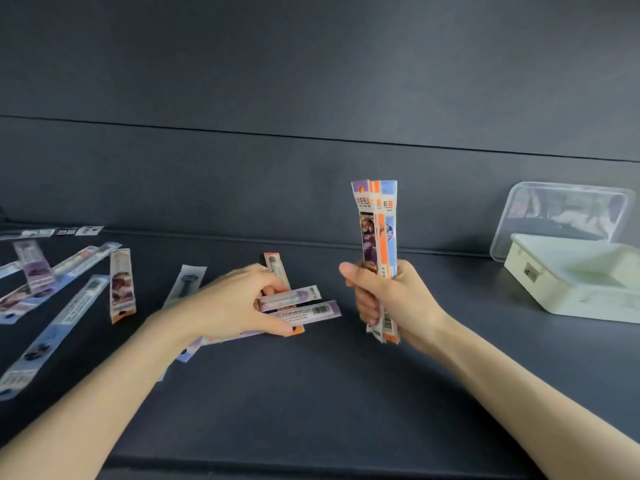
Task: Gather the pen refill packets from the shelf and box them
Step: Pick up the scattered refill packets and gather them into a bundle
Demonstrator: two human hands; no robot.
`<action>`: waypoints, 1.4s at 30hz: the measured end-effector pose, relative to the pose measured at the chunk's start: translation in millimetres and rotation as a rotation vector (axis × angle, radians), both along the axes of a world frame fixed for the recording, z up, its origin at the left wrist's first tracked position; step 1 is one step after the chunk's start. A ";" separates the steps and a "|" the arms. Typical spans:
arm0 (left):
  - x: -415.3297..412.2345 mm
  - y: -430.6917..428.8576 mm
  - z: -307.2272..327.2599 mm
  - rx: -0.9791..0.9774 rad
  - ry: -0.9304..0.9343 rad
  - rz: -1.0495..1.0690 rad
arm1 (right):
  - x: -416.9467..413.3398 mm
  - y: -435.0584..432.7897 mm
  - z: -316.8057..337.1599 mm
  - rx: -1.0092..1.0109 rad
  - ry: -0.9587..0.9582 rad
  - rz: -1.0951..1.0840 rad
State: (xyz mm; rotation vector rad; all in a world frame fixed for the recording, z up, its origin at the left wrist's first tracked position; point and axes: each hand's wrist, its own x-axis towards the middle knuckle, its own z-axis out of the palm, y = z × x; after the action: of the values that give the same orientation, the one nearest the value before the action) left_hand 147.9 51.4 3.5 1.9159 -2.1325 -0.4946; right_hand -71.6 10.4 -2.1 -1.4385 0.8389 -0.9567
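loose packets [69, 292] scattered on shelf [311, 393], ungathered | left hand [239, 303]: fingers curl round cluster [298, 306] lying on shelf | right hand [388, 299]: fingers clasp upright bundle [377, 230] | box [571, 282] open, nothing visibly inside | gathering about midway, boxing unstarted

Cut off at edge: right side of pale green plastic box [571, 282]; front label too small to read. Clear plastic lid [561, 209] behind box: just blurry reflections. Left of box, right grip [388, 299] hides mid part of upright packet bunch [375, 220]. Further left, left grip [235, 299] covers parts of crossed purple packets [311, 310]; beyond, scattered packets [122, 285] blurred, print illegible, some cut off.
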 end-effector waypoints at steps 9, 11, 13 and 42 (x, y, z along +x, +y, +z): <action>-1.1 -1.8 -7.2 -0.037 0.162 -0.032 | 4.4 0.4 0.5 -0.030 0.110 -0.079; -2.1 -0.6 -5.9 -0.050 0.154 -0.071 | 4.5 1.1 1.1 -0.026 0.128 -0.068; -4.7 2.4 -0.1 -0.057 0.173 -0.109 | 4.3 2.0 3.0 -0.031 0.154 -0.028; -1.9 -21.3 44.7 -0.274 1.166 0.243 | -14.9 -4.7 17.5 -0.020 -0.018 -0.235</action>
State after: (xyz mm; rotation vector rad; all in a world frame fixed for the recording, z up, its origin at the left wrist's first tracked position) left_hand 146.0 30.0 48.3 1.1875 -1.1137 -0.9039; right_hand -86.4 5.7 15.4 -1.3666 1.0030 -1.1553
